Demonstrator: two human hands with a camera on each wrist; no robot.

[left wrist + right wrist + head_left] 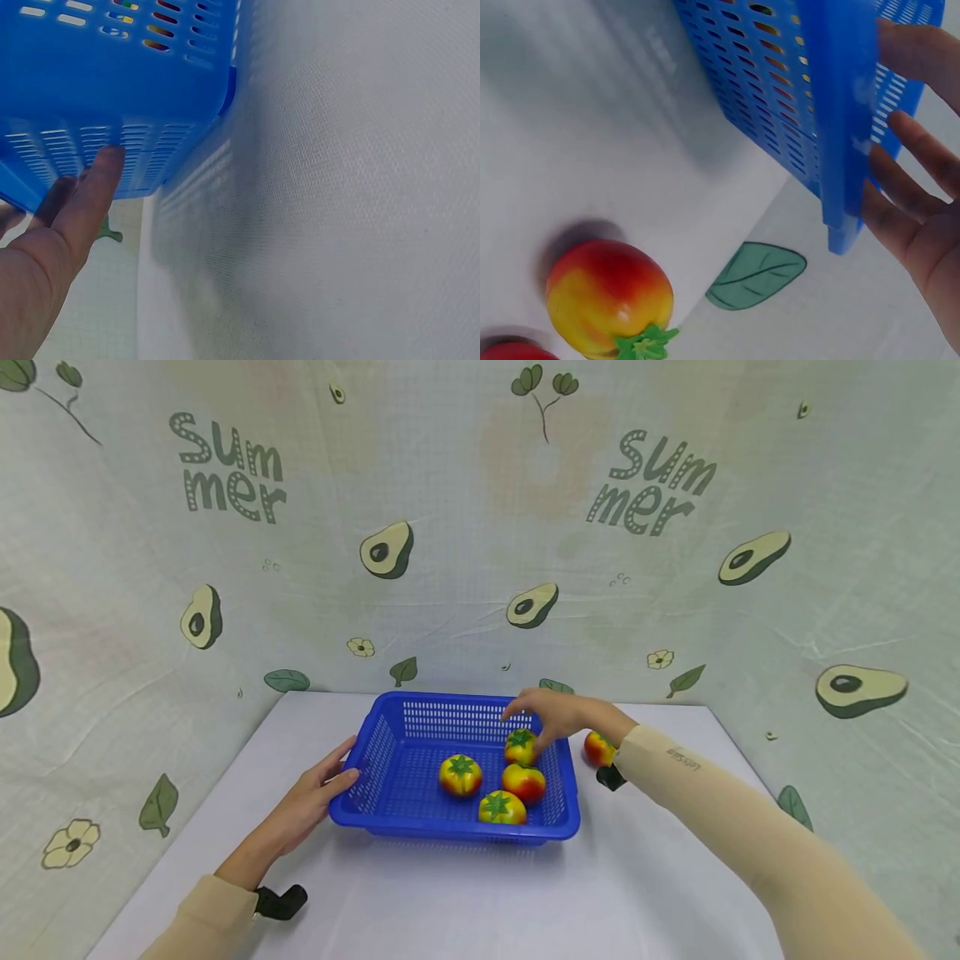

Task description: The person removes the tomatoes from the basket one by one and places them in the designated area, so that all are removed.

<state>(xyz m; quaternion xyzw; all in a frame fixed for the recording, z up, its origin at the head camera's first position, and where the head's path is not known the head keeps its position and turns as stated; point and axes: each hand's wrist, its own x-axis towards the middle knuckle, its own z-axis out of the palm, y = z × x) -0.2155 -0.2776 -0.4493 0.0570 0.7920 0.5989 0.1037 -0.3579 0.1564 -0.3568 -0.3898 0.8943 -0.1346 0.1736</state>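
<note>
A blue slotted plastic basket holds several red-and-yellow tomato-like fruits with green leafy tops. My left hand rests against its left end, thumb at the rim; the left wrist view shows straight fingers along the outer wall. Over the right back corner reaches my right hand, its thumb beside the rearmost fruit. In the right wrist view its fingers are spread behind the rim, with nothing gripped. Nearer the front lie two more fruits, one behind the other, and another sits mid-basket.
Outside the basket, a fruit lies on the white table to the right, partly behind my right wrist. The right wrist view shows part of another red one at its corner. Behind hangs a printed cloth.
</note>
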